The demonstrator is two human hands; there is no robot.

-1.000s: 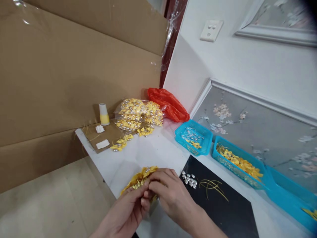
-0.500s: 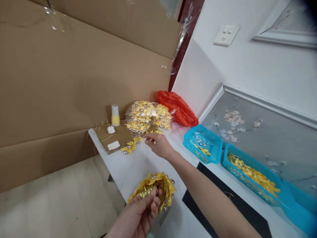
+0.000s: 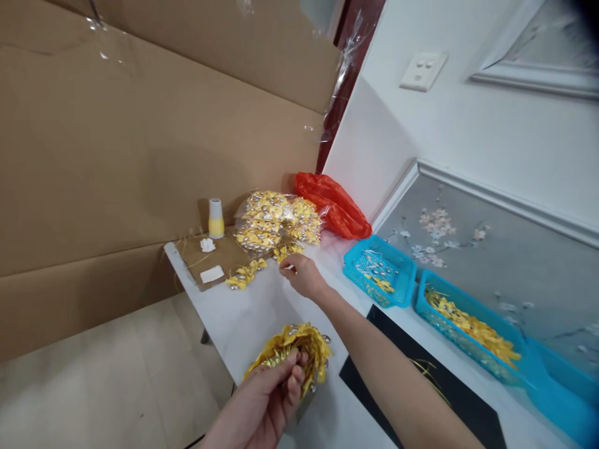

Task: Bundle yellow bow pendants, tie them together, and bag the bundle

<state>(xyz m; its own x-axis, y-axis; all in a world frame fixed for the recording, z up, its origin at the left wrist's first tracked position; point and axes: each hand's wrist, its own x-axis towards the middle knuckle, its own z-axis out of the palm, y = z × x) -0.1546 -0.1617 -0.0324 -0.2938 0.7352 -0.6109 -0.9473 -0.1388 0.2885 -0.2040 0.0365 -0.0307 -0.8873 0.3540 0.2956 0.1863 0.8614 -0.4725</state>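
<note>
My left hand (image 3: 274,390) is closed around a rounded bunch of yellow ribbon flowers (image 3: 318,349) with silvery beads at the edge and gold stems gathered inside. Farther off over the white table (image 3: 262,305), my right hand (image 3: 304,274) has thumb and forefinger pinched together; what is between them is too small to tell. Just left of those fingertips lies a short row of yellow flowers with silver beads (image 3: 246,274). Behind the right hand are more loose yellow flowers (image 3: 286,251) beside a clear plastic bag (image 3: 266,218) packed with similar ones.
A cone of yellow thread (image 3: 216,219) stands by a brown board (image 3: 191,254) with white scraps. A red plastic bag (image 3: 334,206) rests against the wall. Blue baskets (image 3: 407,293) hold yellow flowers and small silver pieces. Thin gold strands lie on a black sheet (image 3: 374,355) beneath my right forearm.
My right hand has drawn slightly away from the row of yellow flowers, uncovering loose flowers behind it. My left hand still holds the bunch. The view has shifted a little.
</note>
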